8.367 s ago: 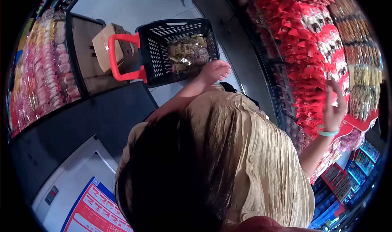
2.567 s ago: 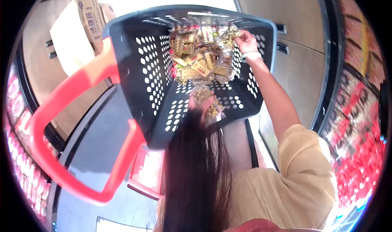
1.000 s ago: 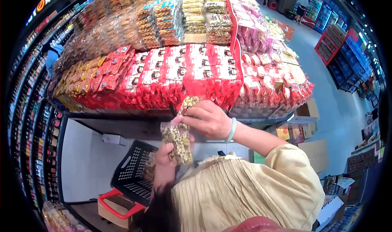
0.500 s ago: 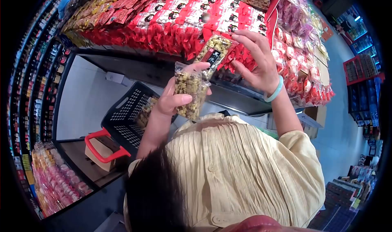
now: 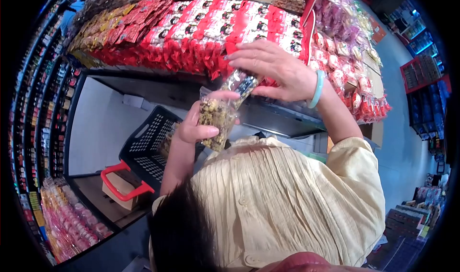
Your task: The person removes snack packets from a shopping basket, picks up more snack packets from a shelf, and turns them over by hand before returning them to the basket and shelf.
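My left hand (image 5: pixel 190 127) is closed around a clear packet of yellow-brown puffed-grain snack (image 5: pixel 213 121), thumb on its front and a finger across its top. Behind it, a second snack packet (image 5: pixel 243 86) with a dark label leans up to the right, its lower end by my left fingers. My right hand (image 5: pixel 282 73), with a pale green bangle on the wrist, is closed over that second packet's upper end, the fingers covering part of it and the thumb at its side.
Red-and-white bagged snacks (image 5: pixel 191 49) are heaped on the display ahead. Below left, a dark perforated shopping basket (image 5: pixel 143 145) with a red handle (image 5: pixel 125 195) holds more packets. Pink packets (image 5: pixel 72 219) lie at the lower left. An aisle floor (image 5: pixel 397 104) runs along the right.
My right hand has moved left and down, its fingers going from spread beside the second packet to bent over its top. The second packet is now more covered and tilted.
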`<state>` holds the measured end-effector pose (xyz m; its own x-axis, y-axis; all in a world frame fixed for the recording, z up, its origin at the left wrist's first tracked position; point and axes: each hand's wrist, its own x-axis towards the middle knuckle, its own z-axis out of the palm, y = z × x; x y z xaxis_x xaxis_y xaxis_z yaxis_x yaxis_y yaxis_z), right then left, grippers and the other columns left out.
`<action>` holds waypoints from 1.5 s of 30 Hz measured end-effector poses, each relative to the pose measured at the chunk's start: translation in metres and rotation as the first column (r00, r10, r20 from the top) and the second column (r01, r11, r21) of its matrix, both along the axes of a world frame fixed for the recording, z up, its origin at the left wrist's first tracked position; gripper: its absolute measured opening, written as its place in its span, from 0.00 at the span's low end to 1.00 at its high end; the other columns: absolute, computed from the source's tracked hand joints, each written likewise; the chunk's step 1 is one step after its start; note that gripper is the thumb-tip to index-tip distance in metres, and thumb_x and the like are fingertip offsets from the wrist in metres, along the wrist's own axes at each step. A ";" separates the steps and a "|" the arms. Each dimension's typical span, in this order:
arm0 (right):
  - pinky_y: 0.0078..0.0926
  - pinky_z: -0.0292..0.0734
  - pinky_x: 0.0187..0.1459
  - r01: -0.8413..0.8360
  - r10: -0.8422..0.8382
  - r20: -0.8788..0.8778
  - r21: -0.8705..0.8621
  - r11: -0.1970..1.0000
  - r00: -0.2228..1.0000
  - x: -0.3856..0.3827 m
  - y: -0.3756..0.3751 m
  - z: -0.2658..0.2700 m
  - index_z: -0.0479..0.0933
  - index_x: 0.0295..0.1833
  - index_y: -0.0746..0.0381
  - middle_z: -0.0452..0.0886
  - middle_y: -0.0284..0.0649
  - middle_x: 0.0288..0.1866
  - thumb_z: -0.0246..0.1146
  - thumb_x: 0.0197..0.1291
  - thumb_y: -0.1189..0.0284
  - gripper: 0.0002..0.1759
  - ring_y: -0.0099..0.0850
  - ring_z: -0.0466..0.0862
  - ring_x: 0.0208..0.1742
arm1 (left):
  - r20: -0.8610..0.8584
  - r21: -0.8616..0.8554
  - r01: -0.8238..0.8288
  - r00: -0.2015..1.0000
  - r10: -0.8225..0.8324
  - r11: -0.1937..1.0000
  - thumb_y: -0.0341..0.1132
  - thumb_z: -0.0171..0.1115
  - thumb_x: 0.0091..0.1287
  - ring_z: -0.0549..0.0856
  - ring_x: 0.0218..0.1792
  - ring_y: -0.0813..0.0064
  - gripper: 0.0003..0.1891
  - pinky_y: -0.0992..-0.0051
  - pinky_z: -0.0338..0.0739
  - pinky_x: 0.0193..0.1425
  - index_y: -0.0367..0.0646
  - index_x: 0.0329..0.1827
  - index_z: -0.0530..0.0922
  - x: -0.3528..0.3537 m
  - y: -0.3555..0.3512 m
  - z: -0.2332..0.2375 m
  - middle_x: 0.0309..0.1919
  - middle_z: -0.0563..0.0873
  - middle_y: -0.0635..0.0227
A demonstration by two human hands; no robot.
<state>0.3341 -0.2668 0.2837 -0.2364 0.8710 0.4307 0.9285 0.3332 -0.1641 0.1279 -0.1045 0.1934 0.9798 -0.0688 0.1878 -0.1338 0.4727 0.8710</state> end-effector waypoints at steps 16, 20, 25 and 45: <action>0.41 0.72 0.54 0.082 -0.091 -0.099 -0.095 0.992 0.991 0.031 0.017 0.018 0.71 0.59 0.65 0.76 0.48 0.49 0.69 0.52 0.66 0.30 0.46 0.77 0.52 | 0.093 -0.338 -0.082 0.988 0.120 0.937 0.39 0.67 0.53 0.80 0.50 0.63 0.44 0.71 0.80 0.39 0.38 0.72 0.55 0.026 0.004 -0.003 0.70 0.63 0.56; 0.41 0.71 0.54 0.054 -0.055 -0.065 -0.013 0.998 0.996 0.025 0.027 0.008 0.70 0.59 0.65 0.75 0.48 0.47 0.69 0.50 0.67 0.31 0.46 0.76 0.50 | 0.064 -0.315 -0.114 0.988 0.141 0.942 0.40 0.67 0.53 0.81 0.47 0.64 0.44 0.72 0.80 0.39 0.38 0.72 0.55 0.025 -0.003 0.009 0.65 0.68 0.50; 0.40 0.71 0.55 0.059 -0.064 -0.057 -0.087 0.994 0.996 0.018 0.031 0.007 0.71 0.57 0.67 0.75 0.48 0.47 0.70 0.47 0.67 0.31 0.46 0.76 0.53 | 0.006 -0.274 -0.157 0.986 0.165 0.949 0.40 0.66 0.54 0.84 0.37 0.68 0.44 0.74 0.80 0.39 0.37 0.72 0.54 0.023 0.000 0.009 0.44 0.80 0.46; 0.32 0.75 0.54 0.838 -0.832 0.107 -0.024 0.545 0.544 0.302 0.076 0.108 0.74 0.57 0.67 0.82 0.50 0.48 0.70 0.51 0.60 0.31 0.40 0.82 0.51 | -0.291 -0.337 -0.456 0.882 0.370 0.823 0.36 0.55 0.65 0.81 0.51 0.62 0.26 0.67 0.79 0.54 0.38 0.66 0.66 -0.005 -0.010 -0.039 0.59 0.76 0.50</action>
